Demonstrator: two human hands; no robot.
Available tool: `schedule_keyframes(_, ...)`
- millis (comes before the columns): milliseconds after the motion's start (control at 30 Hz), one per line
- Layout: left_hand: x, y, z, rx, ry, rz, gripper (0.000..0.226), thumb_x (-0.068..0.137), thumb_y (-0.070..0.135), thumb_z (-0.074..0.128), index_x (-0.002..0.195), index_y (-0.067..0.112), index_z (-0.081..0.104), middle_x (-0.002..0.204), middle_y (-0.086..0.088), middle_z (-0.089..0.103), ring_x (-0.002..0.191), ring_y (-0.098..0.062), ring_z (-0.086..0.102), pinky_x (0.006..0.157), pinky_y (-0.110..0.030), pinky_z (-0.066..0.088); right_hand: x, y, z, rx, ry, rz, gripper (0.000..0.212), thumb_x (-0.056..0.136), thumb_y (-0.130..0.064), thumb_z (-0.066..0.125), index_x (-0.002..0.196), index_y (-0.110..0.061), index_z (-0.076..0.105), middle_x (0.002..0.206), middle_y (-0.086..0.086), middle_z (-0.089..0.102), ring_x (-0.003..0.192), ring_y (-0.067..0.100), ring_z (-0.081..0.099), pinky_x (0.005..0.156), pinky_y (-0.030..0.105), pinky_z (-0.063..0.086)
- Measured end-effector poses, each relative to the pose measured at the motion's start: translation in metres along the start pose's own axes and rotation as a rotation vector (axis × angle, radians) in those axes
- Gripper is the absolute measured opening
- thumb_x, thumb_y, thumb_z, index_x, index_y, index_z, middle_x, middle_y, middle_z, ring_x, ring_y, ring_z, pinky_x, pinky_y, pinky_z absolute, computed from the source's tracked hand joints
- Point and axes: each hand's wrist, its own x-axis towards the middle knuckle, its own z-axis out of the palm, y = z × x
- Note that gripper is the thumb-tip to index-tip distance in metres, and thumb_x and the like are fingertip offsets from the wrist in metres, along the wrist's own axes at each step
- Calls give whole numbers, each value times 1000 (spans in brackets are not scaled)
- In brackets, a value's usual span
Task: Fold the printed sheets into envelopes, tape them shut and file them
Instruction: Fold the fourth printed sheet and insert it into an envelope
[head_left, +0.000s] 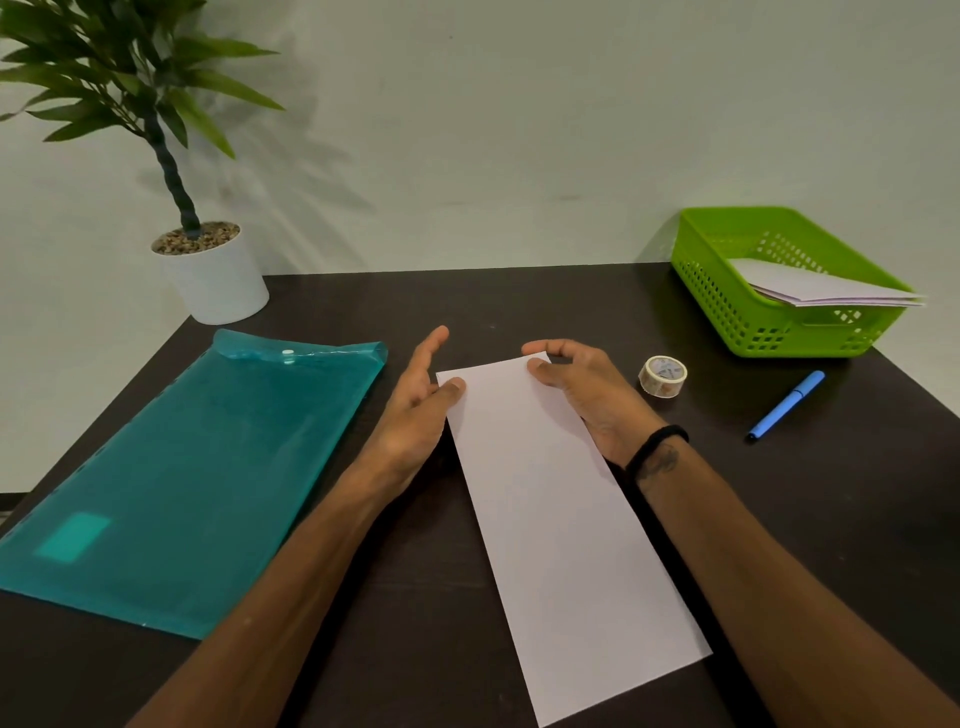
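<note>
Long, narrow white sheet (561, 519) lies flat, smooth, matte; right hand (587, 395) pinches its far corner; left hand (415, 405) thumb presses, fingers straight.

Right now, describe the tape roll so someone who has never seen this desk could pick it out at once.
Start at the green basket at the far right corner of the dark table. Just in front of it and to its left, between the right hand and the blue pen, lies the tape roll. It is the only small round ring there, pale with a faint printed pattern.
</note>
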Motion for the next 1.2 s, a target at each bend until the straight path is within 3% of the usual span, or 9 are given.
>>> schedule_keyframes(67, -3, 3, 1, 18, 16, -2, 60, 106, 14, 50, 153, 49, 36, 160, 10, 32, 151, -25, 33, 122, -53, 35, 0, -1, 1, 0, 20, 11, 22, 109, -16, 52, 115, -23, 72, 115, 7, 75, 98, 23, 72, 88, 38, 60)
schedule_keyframes(167, -6, 6, 3, 66, 51, -8, 58, 100, 24, 45, 150, 52, 40, 162, 6, 34, 149, -28, 37, 120, -56, 37, 1, -1, 1, 1, 39, 19, 26, 109, -19, 49, 111, -22, 75, 113, 5, 76, 102, 25, 72, 92, 40, 59)
schedule_keyframes(267, -10, 10, 4, 104, 32, 5, 59, 97, 27, 45, 149, 53, 40, 163, 7, 33, 150, -25, 34, 122, -53, 34, 0, 1, 0, 28, 22, -23, 14, 102, -30, 66, 107, -20, 76, 103, 3, 78, 89, 18, 74, 84, 37, 62)
schedule_keyframes(333, -12, 12, 4, 173, 13, 33, 57, 105, 17, 42, 154, 46, 36, 165, 9, 27, 151, -16, 26, 123, -43, 27, -1, 3, -1, -3, 0, -48, 23, 91, -32, 80, 109, -19, 74, 103, 4, 78, 87, 20, 77, 80, 38, 64)
schedule_keyframes(467, -13, 14, 4, 250, -42, 74, 61, 105, 11, 46, 157, 40, 33, 146, 16, 43, 122, 8, 40, 111, -28, 33, -1, 6, -2, -28, -4, -66, 42, 77, -27, 92, 111, -16, 70, 104, 7, 78, 89, 26, 78, 75, 40, 66)
schedule_keyframes(633, -12, 13, 5, 192, 18, 66, 65, 79, 65, 73, 134, 72, 39, 149, -3, 53, 122, -27, 64, 94, -51, 60, -4, 5, -1, -44, -31, -96, 36, 78, -24, 92, 105, -17, 69, 101, 7, 78, 79, 19, 78, 67, 35, 65)
schedule_keyframes(767, -10, 11, 7, 222, 72, 131, 46, 91, 42, 74, 132, 50, 57, 144, 7, 58, 118, -19, 65, 90, -43, 62, -1, 6, -1, -82, -46, -86, 31, 83, -26, 88, 106, -17, 69, 101, 5, 78, 80, 18, 78, 68, 34, 65)
schedule_keyframes(867, -11, 11, 8, 162, 102, 96, 29, 92, 35, 74, 121, 33, 70, 125, 8, 70, 103, -13, 72, 79, -33, 65, -1, 5, -1, -97, -53, -80, 27, 87, -29, 84, 107, -17, 69, 99, 5, 78, 79, 18, 77, 68, 34, 65)
schedule_keyframes(1200, -13, 13, 8, 20, 139, 18, 26, 90, 34, 78, 114, 26, 73, 104, 8, 78, 94, -12, 76, 82, -41, 65, -2, 0, 1, -63, -12, -23, 29, 100, -42, 67, 105, -14, 70, 101, 9, 77, 82, 22, 72, 73, 34, 60)
